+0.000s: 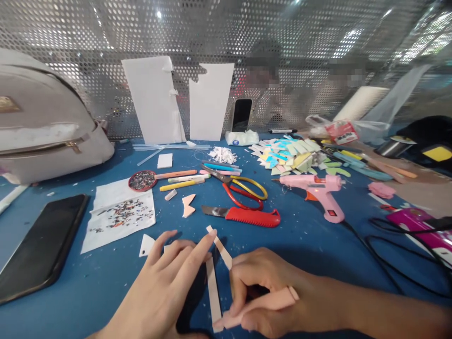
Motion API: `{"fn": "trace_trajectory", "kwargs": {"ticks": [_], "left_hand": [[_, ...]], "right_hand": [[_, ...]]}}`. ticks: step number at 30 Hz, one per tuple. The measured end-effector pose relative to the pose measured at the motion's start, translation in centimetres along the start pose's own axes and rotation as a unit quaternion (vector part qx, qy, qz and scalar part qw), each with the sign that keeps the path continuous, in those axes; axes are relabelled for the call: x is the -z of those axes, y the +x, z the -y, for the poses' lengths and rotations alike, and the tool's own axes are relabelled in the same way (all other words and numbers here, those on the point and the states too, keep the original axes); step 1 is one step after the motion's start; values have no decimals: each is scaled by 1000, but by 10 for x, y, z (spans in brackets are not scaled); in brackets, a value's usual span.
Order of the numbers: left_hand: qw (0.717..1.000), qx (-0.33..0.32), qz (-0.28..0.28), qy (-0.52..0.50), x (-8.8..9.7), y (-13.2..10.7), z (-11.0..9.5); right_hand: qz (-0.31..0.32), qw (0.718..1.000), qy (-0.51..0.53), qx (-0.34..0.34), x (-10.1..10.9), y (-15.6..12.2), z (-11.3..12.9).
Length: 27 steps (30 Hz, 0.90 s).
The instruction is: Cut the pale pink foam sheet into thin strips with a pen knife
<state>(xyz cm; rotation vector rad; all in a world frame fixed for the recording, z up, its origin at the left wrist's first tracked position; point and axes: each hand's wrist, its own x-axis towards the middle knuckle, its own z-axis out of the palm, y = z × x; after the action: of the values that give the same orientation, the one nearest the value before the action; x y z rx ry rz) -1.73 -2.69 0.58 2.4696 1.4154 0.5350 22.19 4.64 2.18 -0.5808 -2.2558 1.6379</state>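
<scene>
My left hand (169, 278) lies near the bottom centre on the blue table (310, 240), fingers stretched out, its fingertips touching a thin pale pink foam strip (221, 245) that stands tilted. A second pale strip (213, 289) lies flat between the hands. My right hand (261, 287) is curled, pinching the lower end of the tilted strip and holding a thicker pink foam piece (271, 301) under its fingers. Just beyond the hands lie a red-handled utility knife (247, 215) and red and yellow scissors (240, 188).
A pink glue gun (319, 190) lies right of the scissors, its black cord (388, 254) trailing right. A black phone (38, 245), paper with glitter (118, 214), pens (183, 181), coloured foam scraps (289, 155), a grey bag (42, 122) and white boards (155, 101) surround. People sit behind the mesh screen.
</scene>
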Motion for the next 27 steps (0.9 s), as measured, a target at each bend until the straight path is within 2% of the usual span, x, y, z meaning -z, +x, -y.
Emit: {"fn": "trace_trajectory", "kwargs": {"ticks": [5,8,10,14,18,20,24,27], "left_hand": [[1000,-7,-1,-4,-1,0,3],[999,-35,-26,2,-4,0,8],[998,-57,-40,6,-5,-1,10],[1000,-17,-11,11,-1,-1,4],[1000,-13,-8,12,0,-1,3],[999,-30,-23,19,-4,-2,8],[996,-66,-50,37,-14,-2,20],[996,-66,-51,36,-16,-1,21]], "right_hand": [[31,998,30,-48,2,0,1],[18,995,68,-69,3,-2,0],[2,997,60,-42,1,-2,-1],[-3,1000,19,17,-2,0,-5],[-5,999,30,24,-3,1,-9],[5,999,54,-1,-2,0,-8],[11,983,146,-114,2,-3,1],[-32,988,112,-99,2,-4,8]]}}
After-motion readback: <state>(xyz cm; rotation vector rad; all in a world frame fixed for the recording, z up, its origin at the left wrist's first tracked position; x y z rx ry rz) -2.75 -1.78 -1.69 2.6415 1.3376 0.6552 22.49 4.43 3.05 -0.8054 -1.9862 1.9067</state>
